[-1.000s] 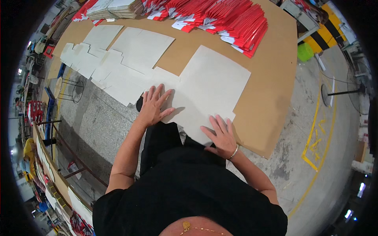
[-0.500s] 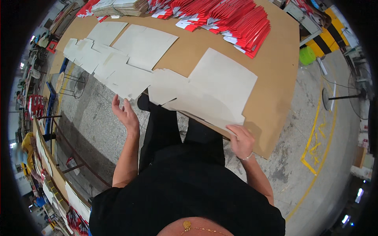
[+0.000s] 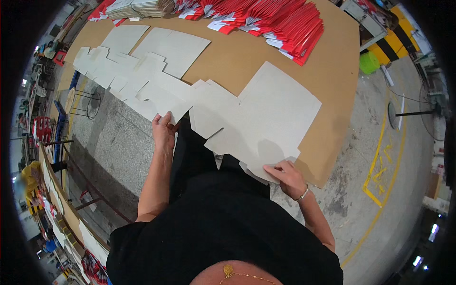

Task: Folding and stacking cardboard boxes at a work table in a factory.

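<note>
A flat white die-cut cardboard blank (image 3: 280, 104) lies on the brown tabletop (image 3: 332, 90), its near part reaching over the table's edge above my legs. My right hand (image 3: 289, 179) is closed on the blank's near right corner, with fingertips on the top face. To the left, several more white cardboard blanks (image 3: 142, 78) overlap in a spread row along the near edge. My left hand (image 3: 165, 134) pinches the near corner of the closest blank in that row. Part of its grip is hidden beneath the cardboard.
Fanned red-and-white folded packages (image 3: 280, 28) fill the table's far side, beside a stack of brown cardboard (image 3: 140, 8). A round stool (image 3: 71, 100) stands on the floor at left, a green bin (image 3: 369, 62) at far right. Another person in yellow (image 3: 31, 183) is at lower left.
My left hand has moved up and right from open air onto a blank's corner. The right-hand blank has shifted toward me and right, with my right hand on its near edge.
</note>
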`<move>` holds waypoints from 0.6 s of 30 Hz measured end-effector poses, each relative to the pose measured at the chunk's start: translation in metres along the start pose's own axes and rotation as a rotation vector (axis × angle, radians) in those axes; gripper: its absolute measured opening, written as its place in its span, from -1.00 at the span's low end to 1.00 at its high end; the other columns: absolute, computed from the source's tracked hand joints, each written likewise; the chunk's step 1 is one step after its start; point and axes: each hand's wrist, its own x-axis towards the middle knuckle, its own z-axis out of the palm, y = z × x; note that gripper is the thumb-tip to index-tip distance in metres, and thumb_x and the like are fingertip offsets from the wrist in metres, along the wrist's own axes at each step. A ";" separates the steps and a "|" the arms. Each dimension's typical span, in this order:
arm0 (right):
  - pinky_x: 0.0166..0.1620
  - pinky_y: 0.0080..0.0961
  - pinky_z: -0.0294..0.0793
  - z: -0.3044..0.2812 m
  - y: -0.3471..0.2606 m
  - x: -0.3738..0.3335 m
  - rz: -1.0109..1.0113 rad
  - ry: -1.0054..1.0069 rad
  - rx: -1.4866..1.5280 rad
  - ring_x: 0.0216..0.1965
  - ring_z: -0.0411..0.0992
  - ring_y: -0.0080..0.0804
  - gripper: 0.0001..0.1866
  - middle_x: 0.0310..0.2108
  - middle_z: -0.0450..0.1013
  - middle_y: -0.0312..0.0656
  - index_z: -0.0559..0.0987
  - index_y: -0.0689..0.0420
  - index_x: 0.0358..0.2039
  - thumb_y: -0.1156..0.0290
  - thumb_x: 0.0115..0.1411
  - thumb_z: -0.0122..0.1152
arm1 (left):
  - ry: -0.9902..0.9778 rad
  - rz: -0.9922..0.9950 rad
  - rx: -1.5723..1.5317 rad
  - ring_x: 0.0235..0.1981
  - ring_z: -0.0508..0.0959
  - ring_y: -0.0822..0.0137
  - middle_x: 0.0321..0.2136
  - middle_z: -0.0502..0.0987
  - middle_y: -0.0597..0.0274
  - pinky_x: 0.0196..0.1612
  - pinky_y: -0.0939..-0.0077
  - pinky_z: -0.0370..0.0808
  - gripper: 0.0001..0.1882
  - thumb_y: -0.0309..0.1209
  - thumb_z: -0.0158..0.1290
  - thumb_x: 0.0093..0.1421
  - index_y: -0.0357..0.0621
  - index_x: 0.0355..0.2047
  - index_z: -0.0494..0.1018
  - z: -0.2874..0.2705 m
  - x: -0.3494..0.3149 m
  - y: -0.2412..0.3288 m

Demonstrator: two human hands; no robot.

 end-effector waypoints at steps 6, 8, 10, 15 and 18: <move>-0.13 -0.26 0.50 -0.005 -0.014 0.011 0.070 0.116 -0.153 -0.13 0.40 -0.08 -0.23 0.07 0.39 -0.08 0.54 -0.20 0.17 0.73 -0.08 0.17 | 0.045 0.270 0.149 -0.07 0.57 0.18 -0.07 0.50 0.01 -0.15 0.15 0.58 -0.26 -0.44 0.18 0.27 -0.09 0.32 -0.02 0.035 -0.026 0.017; -0.08 -0.27 0.51 -0.007 -0.010 0.017 -0.041 0.226 -0.405 -0.12 0.46 -0.08 -0.31 0.06 0.46 -0.05 0.55 -0.08 0.16 0.69 -0.04 0.14 | 0.002 0.380 0.264 -0.06 0.56 0.21 -0.08 0.51 0.01 -0.14 0.21 0.57 -0.21 -0.44 0.16 0.29 -0.08 0.37 -0.08 0.034 -0.028 0.019; -0.07 -0.31 0.52 -0.004 -0.008 0.012 0.041 0.284 -0.142 -0.15 0.49 -0.07 -0.34 0.03 0.50 -0.03 0.56 -0.01 0.14 0.70 -0.03 0.11 | 0.154 0.291 0.157 -0.06 0.55 0.27 -0.08 0.52 0.07 -0.12 0.35 0.53 -0.35 -0.34 0.11 0.35 -0.10 0.34 0.06 0.032 -0.023 0.023; -0.03 -0.40 0.52 -0.005 -0.011 0.009 0.202 0.467 0.284 -0.17 0.56 -0.24 -0.51 -0.12 0.60 -0.07 0.57 0.17 0.10 0.68 0.14 0.04 | -0.076 0.108 -0.145 -0.13 0.54 0.35 -0.08 0.53 0.21 -0.13 0.48 0.49 -0.58 -0.21 0.05 0.40 -0.11 0.18 0.34 0.025 -0.006 0.031; -0.01 -0.46 0.49 0.001 -0.011 0.003 0.280 0.475 0.450 -0.12 0.53 -0.44 -0.66 -0.11 0.59 -0.13 0.55 0.28 0.08 0.56 0.33 0.01 | -0.111 0.148 -0.177 -0.22 0.51 0.43 -0.13 0.52 0.28 -0.20 0.55 0.47 -0.64 -0.22 0.03 0.41 -0.10 0.13 0.38 0.019 0.007 0.023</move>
